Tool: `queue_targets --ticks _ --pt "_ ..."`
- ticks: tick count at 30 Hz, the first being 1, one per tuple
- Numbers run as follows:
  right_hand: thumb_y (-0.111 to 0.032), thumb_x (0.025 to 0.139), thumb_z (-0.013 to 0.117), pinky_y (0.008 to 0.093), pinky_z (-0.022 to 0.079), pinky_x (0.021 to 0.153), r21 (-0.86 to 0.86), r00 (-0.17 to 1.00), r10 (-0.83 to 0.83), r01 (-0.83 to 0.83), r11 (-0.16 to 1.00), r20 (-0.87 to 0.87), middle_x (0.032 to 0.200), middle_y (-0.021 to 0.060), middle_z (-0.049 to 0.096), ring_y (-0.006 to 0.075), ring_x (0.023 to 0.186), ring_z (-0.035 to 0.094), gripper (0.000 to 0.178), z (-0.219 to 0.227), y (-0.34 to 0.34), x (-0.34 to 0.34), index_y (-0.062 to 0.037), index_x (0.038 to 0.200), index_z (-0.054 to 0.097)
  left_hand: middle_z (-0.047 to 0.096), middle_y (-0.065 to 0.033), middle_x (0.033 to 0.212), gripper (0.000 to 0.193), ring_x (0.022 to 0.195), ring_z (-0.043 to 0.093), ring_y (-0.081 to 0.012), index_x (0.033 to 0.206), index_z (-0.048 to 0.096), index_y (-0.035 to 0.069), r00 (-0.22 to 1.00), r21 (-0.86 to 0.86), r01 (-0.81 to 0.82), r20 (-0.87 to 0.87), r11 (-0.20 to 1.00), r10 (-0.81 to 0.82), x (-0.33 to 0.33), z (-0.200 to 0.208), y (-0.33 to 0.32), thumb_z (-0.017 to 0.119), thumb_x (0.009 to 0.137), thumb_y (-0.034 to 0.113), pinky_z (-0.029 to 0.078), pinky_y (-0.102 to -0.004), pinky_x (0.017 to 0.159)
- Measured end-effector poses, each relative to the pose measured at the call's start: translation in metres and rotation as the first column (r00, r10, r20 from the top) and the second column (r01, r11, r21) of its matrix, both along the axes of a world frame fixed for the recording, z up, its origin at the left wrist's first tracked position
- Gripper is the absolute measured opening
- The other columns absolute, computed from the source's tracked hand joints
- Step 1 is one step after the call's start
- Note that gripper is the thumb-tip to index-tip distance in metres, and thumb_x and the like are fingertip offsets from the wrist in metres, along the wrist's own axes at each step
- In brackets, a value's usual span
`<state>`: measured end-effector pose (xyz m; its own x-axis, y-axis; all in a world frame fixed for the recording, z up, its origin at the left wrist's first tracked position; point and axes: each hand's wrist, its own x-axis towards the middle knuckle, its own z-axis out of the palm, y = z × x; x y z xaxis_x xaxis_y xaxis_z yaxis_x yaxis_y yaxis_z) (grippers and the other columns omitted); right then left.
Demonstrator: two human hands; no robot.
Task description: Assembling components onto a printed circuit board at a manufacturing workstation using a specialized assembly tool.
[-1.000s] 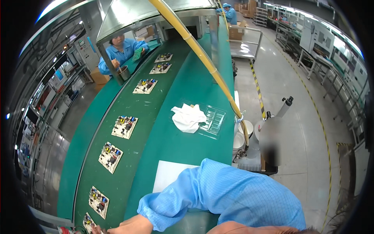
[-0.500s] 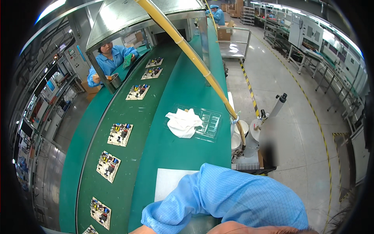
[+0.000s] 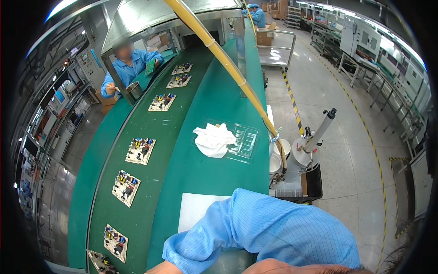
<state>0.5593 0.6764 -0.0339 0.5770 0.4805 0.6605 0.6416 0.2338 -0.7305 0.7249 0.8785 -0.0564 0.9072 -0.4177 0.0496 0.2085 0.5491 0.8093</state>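
My right arm, in a blue checked sleeve, bends across the lower part of the view. Only the wrist of my right hand (image 3: 164, 268) shows at the lower edge; its fingers are cut off. My left hand is out of sight. Left of that wrist, a populated circuit board (image 3: 101, 263) stands tilted at the bottom of the green conveyor belt (image 3: 150, 176); what tilts it is hidden. Just above it another circuit board (image 3: 115, 243) lies flat on the belt. Under my sleeve, a white sheet (image 3: 194, 210) rests on the green bench.
A white cloth (image 3: 214, 140) partly covers a clear plastic tray (image 3: 246, 142). More circuit boards (image 3: 140, 151) line the belt. Across it, a co-worker (image 3: 130, 64) holds a green board beside a metal cup (image 3: 134, 90). A yellow pole (image 3: 223, 66) slants overhead. A white canister (image 3: 301, 155) stands right.
The lowest board has come further into view and is now tilted up at its left side. The view has shifted slightly. My right arm stays nearly the same.
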Motion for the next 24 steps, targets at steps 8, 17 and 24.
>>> queue_targets --ticks 8,17,24 --pt "-0.027 0.090 0.057 0.0429 0.047 0.077 -0.018 0.990 -0.090 0.092 0.996 0.106 0.098 0.0247 0.055 0.0367 0.095 0.059 0.040 -0.002 0.009 0.000 0.0008 0.114 0.040 0.060 -0.0144 0.111 0.038 0.098 0.060 -0.0276 0.119 0.054 0.003 0.981 0.068 -0.193 0.004 0.979 0.193 -0.002 -0.010 0.080 0.058 0.093 0.031 0.051 -0.0396 0.083" --pt "-0.021 0.076 0.069 0.0447 0.047 0.080 0.012 0.872 -0.172 0.188 0.982 0.457 0.107 0.0251 0.046 0.0425 0.094 0.054 0.052 0.000 0.025 0.002 -0.0083 0.124 0.051 0.060 -0.0136 0.115 0.042 0.104 0.058 -0.0270 0.122 0.053 0.003 0.965 0.245 -0.190 -0.131 0.951 0.227 -0.081 -0.064 0.231 0.060 0.092 0.031 0.048 -0.0420 0.091" --pt "-0.018 0.079 0.068 0.0465 0.047 0.083 -0.107 0.922 -0.093 0.143 0.984 0.375 0.108 0.0228 0.049 0.0407 0.102 0.052 0.056 0.005 0.026 -0.008 -0.0122 0.131 0.047 0.056 -0.0165 0.124 0.049 0.113 0.055 -0.0297 0.132 0.046 0.002 0.749 0.334 0.459 0.353 0.824 -0.560 -0.128 -0.115 0.201 0.056 0.093 0.030 0.046 -0.0454 0.097"
